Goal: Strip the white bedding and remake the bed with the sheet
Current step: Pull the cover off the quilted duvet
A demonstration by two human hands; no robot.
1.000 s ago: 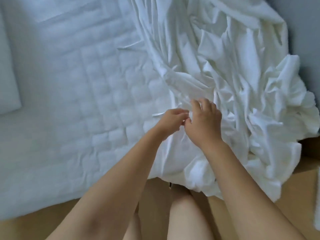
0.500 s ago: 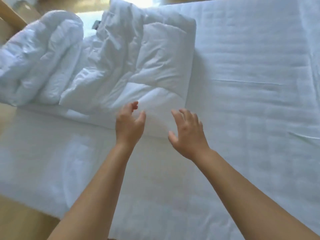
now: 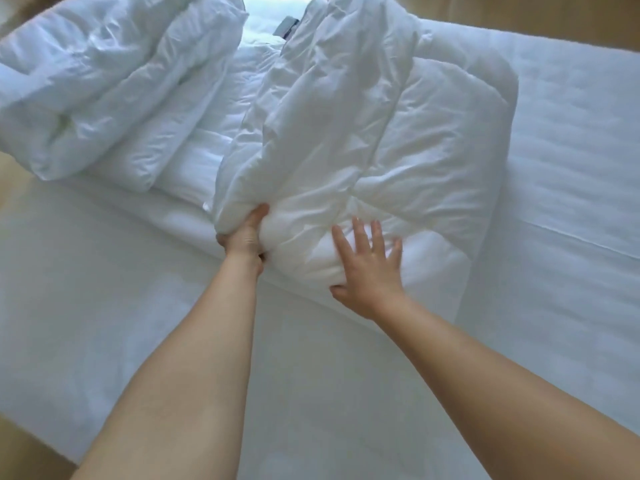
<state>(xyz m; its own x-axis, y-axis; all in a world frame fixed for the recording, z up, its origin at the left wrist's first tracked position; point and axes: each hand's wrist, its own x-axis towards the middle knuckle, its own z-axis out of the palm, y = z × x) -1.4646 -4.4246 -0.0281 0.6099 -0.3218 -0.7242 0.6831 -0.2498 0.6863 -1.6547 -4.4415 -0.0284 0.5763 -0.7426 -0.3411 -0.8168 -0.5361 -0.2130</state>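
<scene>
Clutching the near left corner of the folded white duvet (image 3: 381, 133), the left grip (image 3: 246, 233) has its thumb laid over the top of the puffy fold and its other fingers tucked out of sight below the cloth, so it is grasping that bedding. Just to its right, the right grip (image 3: 369, 268) lies released and flat on the same duvet. Its fingers are straight and spread on the rounded near edge and its thumb sits at the lower rim of the fold; it presses on the cloth without closing round anything. Both bare forearms reach in from the lower edge of the view. The two grips are near each other but apart, with a bulge of duvet between them.

The duvet rises away from both grips as a thick, creased, quilted stack, its wider part spreading beyond and to the right of the right grip. It rests on the bed (image 3: 571, 168), whose white surface runs smooth beneath the forearms and shows faint ribbed lines far to the right of the right grip. Beyond and to the left of the left grip, well apart from it, a second bundle (image 3: 104, 81) of white bedding lies rolled and rumpled, reaching the bed's left edge. Between the two heaps, far beyond the grips, a small grey tag (image 3: 287, 27) shows; what it belongs to cannot be told. Tan floor (image 3: 20, 452) shows left of the left forearm.
</scene>
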